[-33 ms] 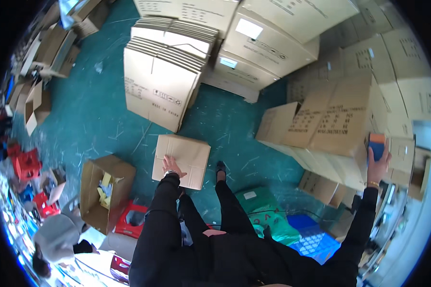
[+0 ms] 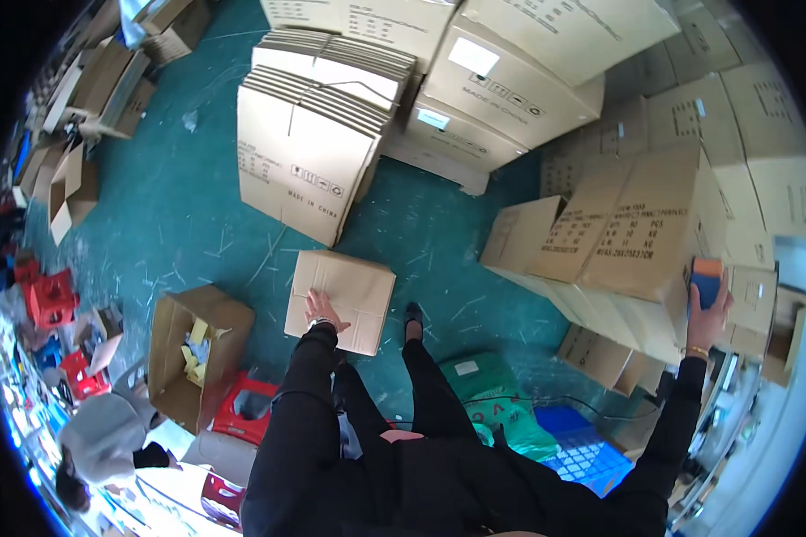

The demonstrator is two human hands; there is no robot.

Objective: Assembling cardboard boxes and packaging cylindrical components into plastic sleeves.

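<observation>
My left hand (image 2: 323, 311) rests, fingers spread, on top of a closed brown carton (image 2: 354, 291) on the green floor just ahead of my feet. Out to the right, my right hand (image 2: 709, 318) is wrapped round a small blue block-like thing with an orange end (image 2: 707, 285); its exact kind does not show. That hand is beside the near right end of a stack of large printed cartons (image 2: 631, 215). Whether the blue thing touches the cartons, I cannot tell.
Bundled flat cartons (image 2: 304, 161) stand ahead, with large boxes (image 2: 510, 89) behind. An open carton with yellow pieces (image 2: 175, 358) and a red stool (image 2: 244, 407) are at left, near a person in grey (image 2: 107, 438). Green bags (image 2: 493, 394) and a blue crate (image 2: 591, 452) lie at right.
The view has shifted slightly. My left hand stays on the carton, and my right hand keeps its hold on the blue and orange thing.
</observation>
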